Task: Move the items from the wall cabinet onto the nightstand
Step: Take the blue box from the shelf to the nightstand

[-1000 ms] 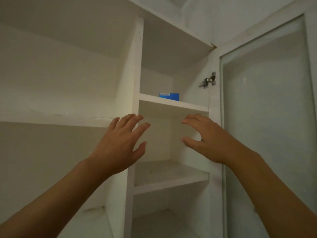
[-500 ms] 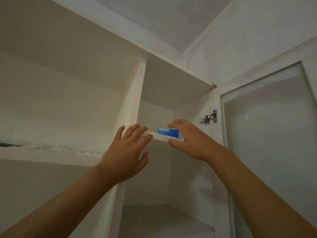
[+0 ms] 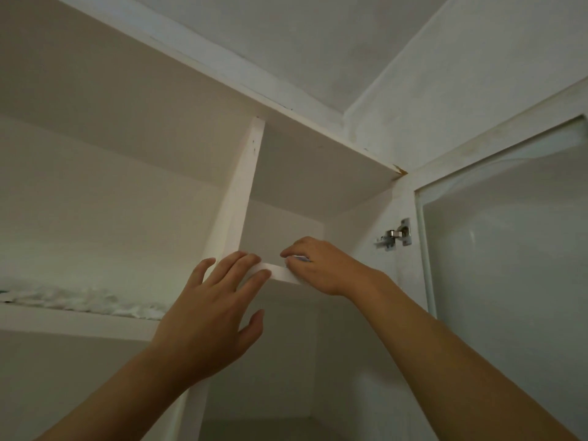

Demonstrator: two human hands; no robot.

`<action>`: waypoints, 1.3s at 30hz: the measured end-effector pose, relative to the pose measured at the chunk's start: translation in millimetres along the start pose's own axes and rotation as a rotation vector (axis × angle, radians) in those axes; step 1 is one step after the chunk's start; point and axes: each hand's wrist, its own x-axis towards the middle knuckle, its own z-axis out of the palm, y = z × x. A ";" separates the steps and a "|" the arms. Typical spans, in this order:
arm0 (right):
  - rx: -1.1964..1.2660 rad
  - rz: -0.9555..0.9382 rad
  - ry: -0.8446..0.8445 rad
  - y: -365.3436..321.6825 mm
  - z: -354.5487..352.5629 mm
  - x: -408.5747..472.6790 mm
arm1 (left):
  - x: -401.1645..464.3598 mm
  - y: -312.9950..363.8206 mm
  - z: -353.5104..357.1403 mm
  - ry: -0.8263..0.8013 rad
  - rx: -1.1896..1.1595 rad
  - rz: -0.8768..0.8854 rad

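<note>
Wall cabinet (image 3: 318,160), upper shelf (image 3: 280,272) reached.
Right hand (image 3: 321,265) curls over a small, mostly hidden item (image 3: 300,258); left hand (image 3: 210,316) hovers, fingers straight, at the shelf edge.

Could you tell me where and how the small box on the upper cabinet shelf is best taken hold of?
Judging from its pose, grip the small box across its short height at the front, thumb below and fingers on top, coming from the open front. It lies flat at the shelf edge, largely hidden by the right hand.
</note>
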 end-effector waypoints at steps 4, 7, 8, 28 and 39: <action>0.036 -0.006 -0.001 2.8 8.9 -0.5 | -1.0 -0.4 2.2 0.003 0.015 -0.009; 0.072 0.002 0.043 8.6 11.8 -3.2 | -1.3 0.0 2.4 0.014 0.008 -0.011; 0.079 0.001 0.050 11.7 11.3 -5.4 | -1.1 0.2 2.1 0.016 0.007 -0.012; -0.225 0.233 0.049 26.6 -22.0 -12.6 | -0.7 1.5 2.0 0.008 -0.009 -0.016; -0.070 0.287 0.021 30.2 -27.2 -23.6 | -1.8 2.4 1.9 0.041 -0.043 -0.018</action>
